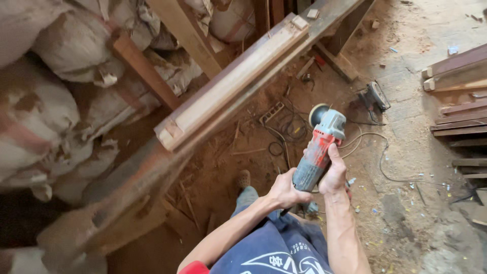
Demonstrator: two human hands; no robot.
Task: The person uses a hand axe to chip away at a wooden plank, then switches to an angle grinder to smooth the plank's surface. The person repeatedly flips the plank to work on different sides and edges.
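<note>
The person holds an angle grinder (318, 149) just right of the frame's centre, both hands clenched on it: the left hand (284, 190) wraps the rear of the body, the right hand (334, 175) clasps the red middle, thumb along the side. The two-handed grip seems meant to steady the tool, its sanding disc (317, 114) tilted away and clear of the wood. A long wooden frame piece (231, 83) lies slanting across a beam (147, 170) from the upper middle to the lower left, raised to working height. The grinder's cord is hard to trace among the cables (284, 127) on the dusty floor (406, 116). Sacks (45, 106) at the left are blurred.
</note>
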